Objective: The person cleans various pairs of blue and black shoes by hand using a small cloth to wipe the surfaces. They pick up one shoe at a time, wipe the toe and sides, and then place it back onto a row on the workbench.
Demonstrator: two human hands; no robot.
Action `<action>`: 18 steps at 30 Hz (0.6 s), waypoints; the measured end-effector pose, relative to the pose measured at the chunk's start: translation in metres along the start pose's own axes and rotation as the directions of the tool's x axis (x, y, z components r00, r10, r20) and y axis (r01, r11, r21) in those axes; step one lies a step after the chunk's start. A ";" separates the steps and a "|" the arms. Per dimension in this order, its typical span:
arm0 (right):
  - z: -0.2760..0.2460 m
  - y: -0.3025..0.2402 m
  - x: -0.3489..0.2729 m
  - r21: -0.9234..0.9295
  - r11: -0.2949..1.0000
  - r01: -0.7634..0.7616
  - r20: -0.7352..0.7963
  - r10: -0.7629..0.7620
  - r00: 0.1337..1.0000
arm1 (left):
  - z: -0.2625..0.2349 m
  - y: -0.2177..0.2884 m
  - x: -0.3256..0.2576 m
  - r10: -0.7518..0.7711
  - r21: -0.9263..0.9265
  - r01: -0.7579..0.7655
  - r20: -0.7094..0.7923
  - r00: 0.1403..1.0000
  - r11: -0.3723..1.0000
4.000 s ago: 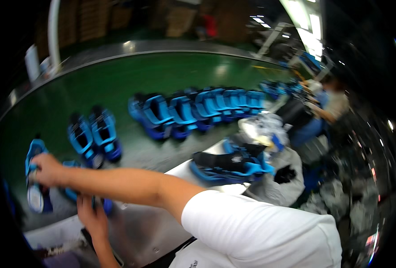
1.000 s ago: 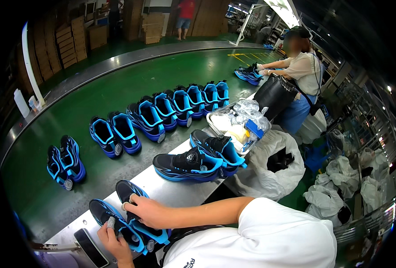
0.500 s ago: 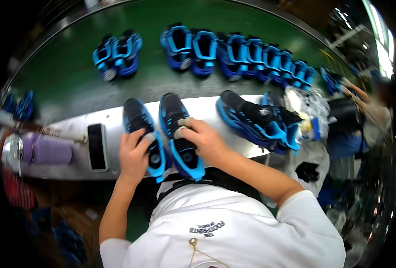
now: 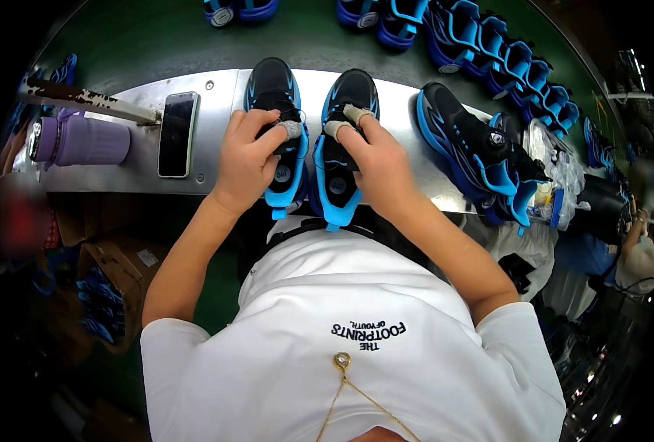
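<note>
Two black-and-blue sneakers lie side by side on the metal ledge, toes pointing away from me. On the left sneaker, my left hand has its thumb and forefinger closed around the lacing area. My right hand pinches the same area of the right sneaker from its right side. Pale covers wrap some fingertips on both hands. Round pale stickers show inside the heels, and bright blue pull tabs hang toward me. The fingers partly hide the laces and tongues.
A phone and a purple tumbler lie on the ledge at left, by a worn metal bar. Another sneaker pair rests at right near plastic bags. Several sneakers line the green surface behind.
The view has shifted, so the ledge and sneakers sit higher. The sneakers' toes now point straighter ahead and stand farther apart. Both hands remain at the lacing areas.
</note>
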State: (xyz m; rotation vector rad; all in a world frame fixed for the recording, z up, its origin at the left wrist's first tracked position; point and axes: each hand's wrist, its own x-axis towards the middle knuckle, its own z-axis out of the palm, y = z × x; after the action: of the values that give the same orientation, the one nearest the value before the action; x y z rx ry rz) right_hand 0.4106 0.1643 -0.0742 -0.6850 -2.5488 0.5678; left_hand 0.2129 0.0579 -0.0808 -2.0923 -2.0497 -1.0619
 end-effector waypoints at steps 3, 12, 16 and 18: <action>-0.020 -0.006 0.011 0.325 0.934 -0.151 0.111 0.121 0.986 | 0.003 0.002 -0.003 -0.039 0.050 0.040 -0.010 0.999 0.998; -0.011 0.009 0.020 0.454 0.833 -0.317 0.071 0.321 0.945 | -0.014 0.048 0.012 -0.198 0.120 0.174 0.225 0.954 0.977; 0.000 0.005 0.018 0.687 0.637 -0.351 0.136 0.362 0.922 | 0.002 0.056 0.009 -0.324 0.258 0.271 0.195 0.926 0.927; 0.003 0.000 0.008 0.561 0.781 -0.276 0.007 0.328 0.945 | 0.006 0.055 0.008 -0.315 0.271 0.261 0.182 0.932 0.927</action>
State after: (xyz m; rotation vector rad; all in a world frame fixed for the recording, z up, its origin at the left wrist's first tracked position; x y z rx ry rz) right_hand 0.4032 0.1677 -0.0741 -0.8726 -2.0274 1.2937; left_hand 0.2640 0.0603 -0.0573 -1.9019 -2.5086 -0.5733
